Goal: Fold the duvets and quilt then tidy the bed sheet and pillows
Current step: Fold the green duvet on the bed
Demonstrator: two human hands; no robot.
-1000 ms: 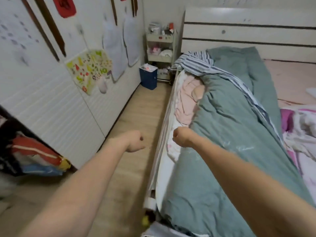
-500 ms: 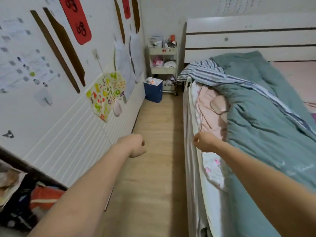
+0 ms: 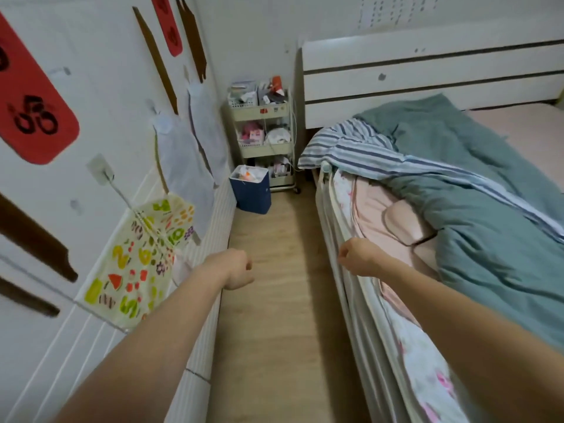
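Showing a bedroom aisle from the head camera, largest item first:
Bed (image 3: 341,270): fills the right side; white slatted headboard (image 3: 427,74) at the far wall.
Green duvet (image 3: 488,233): rumpled along the mattress, striped underside (image 3: 351,148) turned out near the headboard.
Pink bed sheet (image 3: 375,209): exposed between the duvet and the bed's left edge.
Floral quilt (image 3: 421,361): tucked along the near bed edge.
Storage trolley (image 3: 265,135): three tiers, in the far corner beside the headboard.
Blue bin (image 3: 251,193): on the floor, in front of the trolley.
Left hand (image 3: 236,270): fingers curled, holding nothing, above the floor.
Right hand (image 3: 358,257): fingers curled, over the bed edge; contact with the fabric cannot be told.
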